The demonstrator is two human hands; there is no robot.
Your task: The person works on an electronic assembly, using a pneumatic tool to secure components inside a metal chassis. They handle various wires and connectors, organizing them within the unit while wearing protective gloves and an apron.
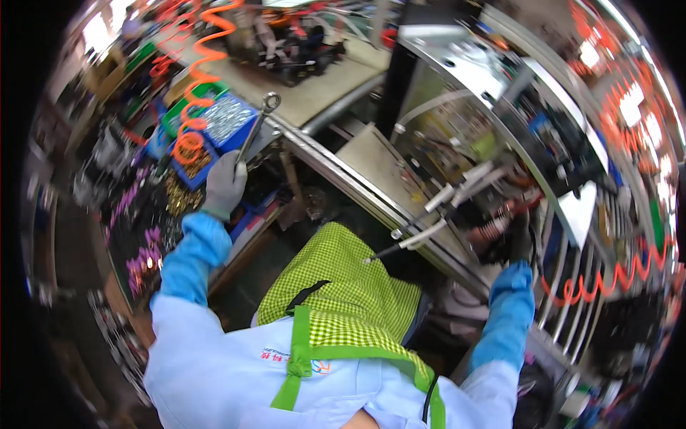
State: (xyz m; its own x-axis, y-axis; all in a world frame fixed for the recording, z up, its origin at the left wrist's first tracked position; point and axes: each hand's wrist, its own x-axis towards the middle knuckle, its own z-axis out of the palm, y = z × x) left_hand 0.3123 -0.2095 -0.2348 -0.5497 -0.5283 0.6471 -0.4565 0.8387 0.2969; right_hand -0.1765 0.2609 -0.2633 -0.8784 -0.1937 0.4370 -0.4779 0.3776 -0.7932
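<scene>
In a grey glove, my left hand [226, 187] is closed round the shank of a metal wrench [259, 123], whose ring end points up and away. Just beyond that hand are a blue bin of silvery small parts [227, 120] and a smaller blue bin of brass-coloured pieces [193, 169]. My right hand [520, 239] reaches to the right among dark parts beside the metal frame. It is dark and blurred there, and its fingers cannot be made out. White-sleeved cables with dark ends [423, 234] stick out just left of it.
An orange coiled air hose [194, 107] hangs over the bins at left; another coil [607, 286] runs at right. A metal-edged bench [357, 182] crosses ahead of me. On the right stands a metal-framed unit [493, 107]. Purple and black parts [146, 250] lie at left.
</scene>
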